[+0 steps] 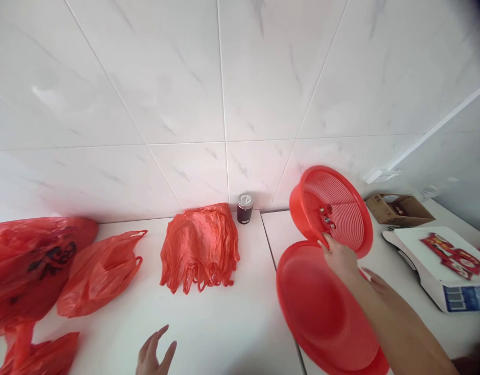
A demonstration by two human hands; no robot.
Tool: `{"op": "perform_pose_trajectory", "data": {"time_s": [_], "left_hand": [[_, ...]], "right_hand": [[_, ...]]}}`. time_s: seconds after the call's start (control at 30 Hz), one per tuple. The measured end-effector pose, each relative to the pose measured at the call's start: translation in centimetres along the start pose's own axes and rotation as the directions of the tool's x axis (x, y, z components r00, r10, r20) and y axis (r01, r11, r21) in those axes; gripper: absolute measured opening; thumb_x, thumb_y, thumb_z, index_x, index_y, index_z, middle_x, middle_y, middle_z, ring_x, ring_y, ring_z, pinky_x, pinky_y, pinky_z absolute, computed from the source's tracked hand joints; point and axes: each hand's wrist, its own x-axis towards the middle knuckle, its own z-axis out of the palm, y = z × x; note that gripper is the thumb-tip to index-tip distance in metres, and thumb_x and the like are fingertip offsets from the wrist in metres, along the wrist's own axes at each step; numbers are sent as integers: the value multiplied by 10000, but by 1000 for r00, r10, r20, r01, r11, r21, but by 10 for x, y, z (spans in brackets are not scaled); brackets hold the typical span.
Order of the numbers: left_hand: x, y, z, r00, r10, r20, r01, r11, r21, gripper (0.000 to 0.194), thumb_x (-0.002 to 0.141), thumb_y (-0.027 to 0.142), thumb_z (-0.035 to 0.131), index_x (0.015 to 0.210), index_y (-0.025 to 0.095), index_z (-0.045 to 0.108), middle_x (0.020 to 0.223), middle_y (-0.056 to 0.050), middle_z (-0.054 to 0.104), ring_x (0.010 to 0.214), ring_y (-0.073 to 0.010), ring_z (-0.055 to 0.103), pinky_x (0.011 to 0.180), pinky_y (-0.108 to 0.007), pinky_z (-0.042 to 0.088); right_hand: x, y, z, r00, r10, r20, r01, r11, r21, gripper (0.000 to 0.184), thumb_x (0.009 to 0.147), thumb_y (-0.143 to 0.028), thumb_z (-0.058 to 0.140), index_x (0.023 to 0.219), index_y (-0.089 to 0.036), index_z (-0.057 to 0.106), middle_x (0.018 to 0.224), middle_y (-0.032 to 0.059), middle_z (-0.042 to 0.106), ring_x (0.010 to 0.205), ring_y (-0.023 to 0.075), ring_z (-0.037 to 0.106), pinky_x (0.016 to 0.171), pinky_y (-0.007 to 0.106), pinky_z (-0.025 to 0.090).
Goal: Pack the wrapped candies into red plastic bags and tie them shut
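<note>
My left hand point(156, 355) shows at the bottom edge, palm down over the white table point(193, 333). Its fingers and thumb are apart and nothing is in it. Ahead of it, near the wall, lies a bunch of red plastic bags point(200, 247). A crumpled red bag point(101, 273) lies to its left. I see no right hand that I can take as mine. On the right, a person's two arms reach in from the lower right; one hand point(339, 255) grips the rim of a tilted red plastic basket point(343, 208), and the other is partly hidden behind that forearm.
A red basin point(314, 297) stands below the basket. A small jar point(245, 208) with a silver lid is against the tiled wall. Far right are a cardboard box point(414, 211) and a white scale point(411, 237) bearing red packets point(454, 255). A large full red bag point(36, 260) sits far left.
</note>
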Motion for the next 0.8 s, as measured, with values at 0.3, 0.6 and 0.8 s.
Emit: {"op": "perform_pose_trajectory", "data": {"time_s": [0.3, 0.6, 0.8], "left_hand": [[46, -20, -7, 958, 276, 82, -284, 952, 110, 517, 772, 511, 476, 1131, 177, 639, 1190, -169, 586, 1071, -321, 591, 876, -471, 503], [120, 23, 1, 911, 381, 161, -406, 898, 168, 294, 892, 312, 480, 1119, 235, 650, 1326, -84, 515, 1243, -260, 475, 1048, -413, 386], [159, 52, 24, 969, 194, 154, -224, 950, 216, 374, 891, 331, 588, 1227, 172, 553, 1294, -104, 544, 1128, -256, 556, 932, -489, 473]], "right_hand": [[-153, -96, -36, 905, -401, -141, 421, 889, 180, 488, 804, -101, 346, 1174, -178, 655, 967, 112, 695, 764, 225, 652, 646, 297, 511], [-274, -160, 54, 912, -123, 391, 134, 991, 1, 555, 803, 8, 390, 1258, -233, 598, 938, 84, 701, 767, 228, 674, 638, 277, 499], [-258, -191, 75, 963, -70, 261, 46, 994, 98, 417, 899, -159, 471, 1312, -168, 533, 1227, 116, 601, 1083, 266, 586, 906, 388, 463]]}}
